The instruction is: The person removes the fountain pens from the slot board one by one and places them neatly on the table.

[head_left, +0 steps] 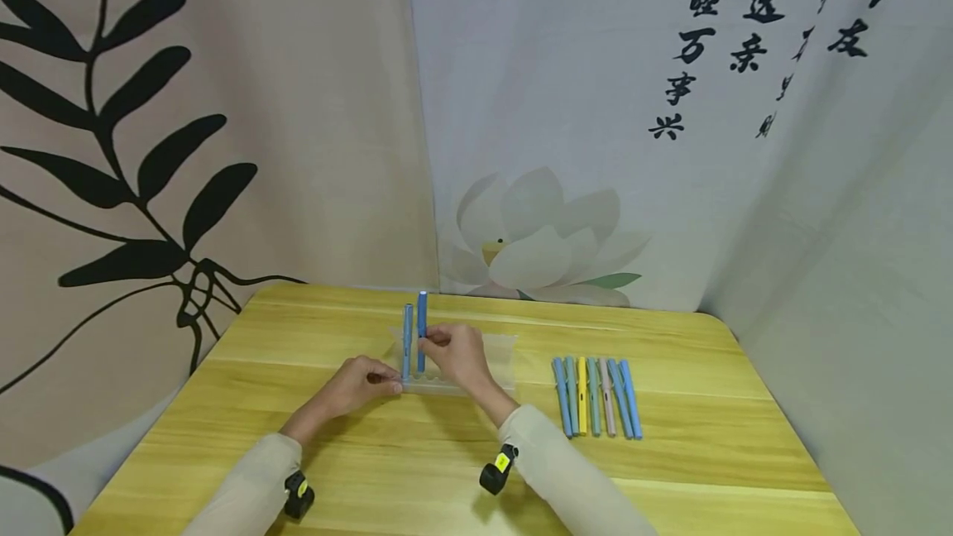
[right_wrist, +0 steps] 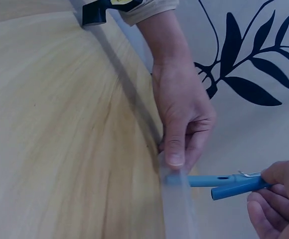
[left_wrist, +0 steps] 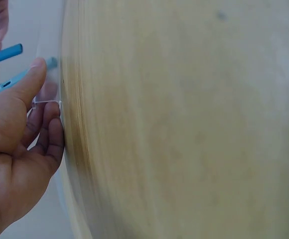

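Note:
My left hand (head_left: pixel 361 387) pinches the left end of a clear plastic pen holder (head_left: pixel 500 364), thumb on the near side. A light-blue pen (head_left: pixel 407 342) stands upright in the holder beside that thumb, its lower end behind the clear front strip in the right wrist view. Just to its right, my right hand (head_left: pixel 457 354) grips a darker blue pen (head_left: pixel 422 313) upright between thumb and fingers. In the right wrist view the held pen's lower end (right_wrist: pixel 219 193) hangs above the holder's strip (right_wrist: pixel 177 214), apart from it.
To the right on the wooden table (head_left: pixel 685 370), several pens lie side by side in a row: blue and green ones, a yellow pen (head_left: pixel 582 395) and a pinkish pen (head_left: pixel 606 397). A printed curtain (head_left: pixel 551 122) hangs behind the table's back edge.

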Demonstrator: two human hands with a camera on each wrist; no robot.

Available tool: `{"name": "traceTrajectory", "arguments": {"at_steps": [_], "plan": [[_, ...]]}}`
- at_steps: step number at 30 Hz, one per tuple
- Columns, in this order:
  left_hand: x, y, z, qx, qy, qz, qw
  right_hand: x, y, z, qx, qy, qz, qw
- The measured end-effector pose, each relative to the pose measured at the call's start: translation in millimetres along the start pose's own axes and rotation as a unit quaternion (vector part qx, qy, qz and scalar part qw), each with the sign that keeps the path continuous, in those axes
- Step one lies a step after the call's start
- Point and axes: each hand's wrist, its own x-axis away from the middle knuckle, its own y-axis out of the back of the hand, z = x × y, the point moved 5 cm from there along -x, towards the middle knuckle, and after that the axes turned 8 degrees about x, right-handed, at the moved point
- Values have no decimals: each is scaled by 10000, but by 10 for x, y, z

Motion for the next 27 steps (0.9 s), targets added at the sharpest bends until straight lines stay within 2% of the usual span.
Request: {"name": "traceTrajectory", "arguments": {"at_steps": [14,21,27], "plan": [[-11,-4,8,59,15,13,10000,130,342,-20,80,97,-40,9999],[-1,-1,17,-59,-32,-37,10000,239,532,-133,42,-75,-90,9999],[-9,-2,30,16,37,-27,10000,322,753,-223,31,-142,-300,9994]]}}
